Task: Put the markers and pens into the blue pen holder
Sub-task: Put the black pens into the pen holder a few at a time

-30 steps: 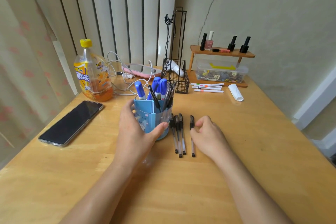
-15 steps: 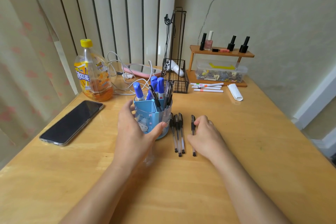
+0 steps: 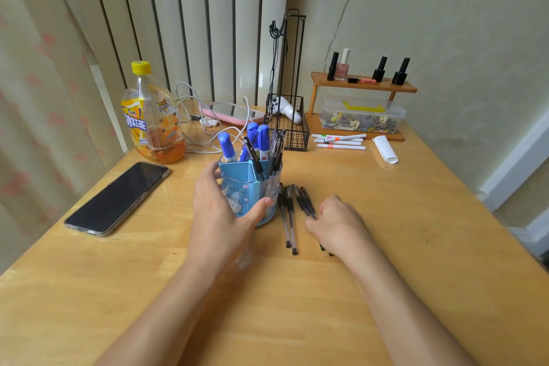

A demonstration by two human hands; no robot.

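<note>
Left hand (image 3: 219,214) wraps its fingers around the blue pen holder (image 3: 252,193) mid-worktop (image 3: 386,246), markers (image 3: 258,140) standing inside, while right hand (image 3: 338,226), fingers curled, pinches two of four black pens (image 3: 289,217) lying just beside it.

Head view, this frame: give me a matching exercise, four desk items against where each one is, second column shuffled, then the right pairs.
Things:
1. blue markers
2. black pens
3. white markers
4. phone

Places:
A. flat on the desk, left of the holder
B. lying in front of the wooden shelf
C. standing in the blue pen holder
D. lying between the holder and the right hand

Pairs: 1-C, 2-D, 3-B, 4-A
</note>
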